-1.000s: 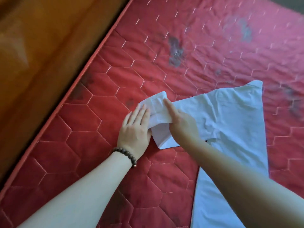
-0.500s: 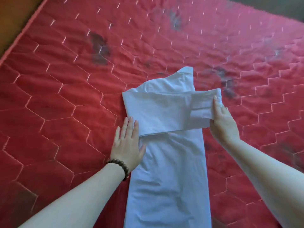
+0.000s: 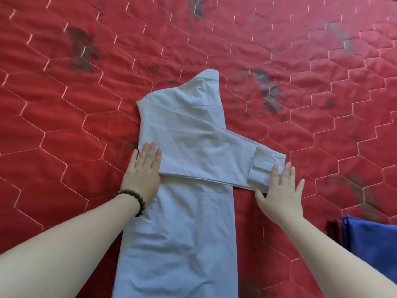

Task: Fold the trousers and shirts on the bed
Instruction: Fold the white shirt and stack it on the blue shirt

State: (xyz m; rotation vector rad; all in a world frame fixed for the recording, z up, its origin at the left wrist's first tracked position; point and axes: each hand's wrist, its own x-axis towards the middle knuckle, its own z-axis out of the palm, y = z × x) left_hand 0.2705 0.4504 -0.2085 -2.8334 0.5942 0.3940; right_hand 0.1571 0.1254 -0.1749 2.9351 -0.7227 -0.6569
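A pale blue-white shirt [image 3: 182,211] lies lengthwise on the red quilted bed [image 3: 64,125], collar pointing away from me. One sleeve [image 3: 247,162] is folded across its body and sticks out past the right edge, cuff at the end. My left hand [image 3: 144,171], with a bead bracelet on the wrist, presses flat on the shirt's left edge where the sleeve fold begins. My right hand [image 3: 281,190] lies flat with straight fingers on the cuff end of the sleeve.
A dark blue cloth [image 3: 373,244] lies at the right edge of view, beside my right forearm. The red cover carries dark stains [image 3: 82,52] at the upper left and to the right of the collar.
The sleeve was carried from the left across the shirt to the right and laid down. My right hand released it and now lies flat on the cuff. The camera shifted right.
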